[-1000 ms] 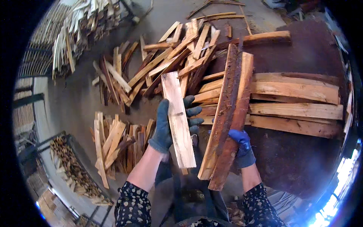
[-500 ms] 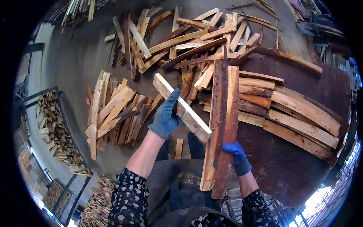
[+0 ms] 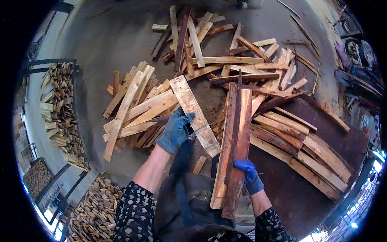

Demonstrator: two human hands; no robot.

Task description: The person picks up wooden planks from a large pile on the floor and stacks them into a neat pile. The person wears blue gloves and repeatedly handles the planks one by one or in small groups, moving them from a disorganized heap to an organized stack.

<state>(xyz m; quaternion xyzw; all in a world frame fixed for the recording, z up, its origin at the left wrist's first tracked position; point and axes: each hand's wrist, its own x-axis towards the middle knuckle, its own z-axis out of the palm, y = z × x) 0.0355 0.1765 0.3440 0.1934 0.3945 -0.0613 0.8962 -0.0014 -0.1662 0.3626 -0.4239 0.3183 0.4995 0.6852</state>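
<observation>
In a grey-blue glove, my left hand (image 3: 176, 131) is closed round a short pale board (image 3: 195, 117), which tilts with its broad face up. My right hand (image 3: 249, 176), in a blue glove, grips long bark-edged wood slabs (image 3: 235, 141) near their lower end. These slabs stand nearly lengthwise in front of me, side by side, with dark bark strips along them. The short board's lower end comes close to the slabs; whether they touch I cannot tell. The fingers under each piece are partly hidden.
A loose heap of boards (image 3: 133, 109) lies at the left, another (image 3: 225, 60) at the far side. Boards lie in rows (image 3: 306, 149) on a dark brown surface (image 3: 278, 177) at the right. Racks of stacked wood (image 3: 64, 117) stand far left, with a wood pile (image 3: 96, 209) below.
The short board in my left hand has turned so its broad face shows. My right hand still holds the slabs. The view has shifted, moving the heaps within it.
</observation>
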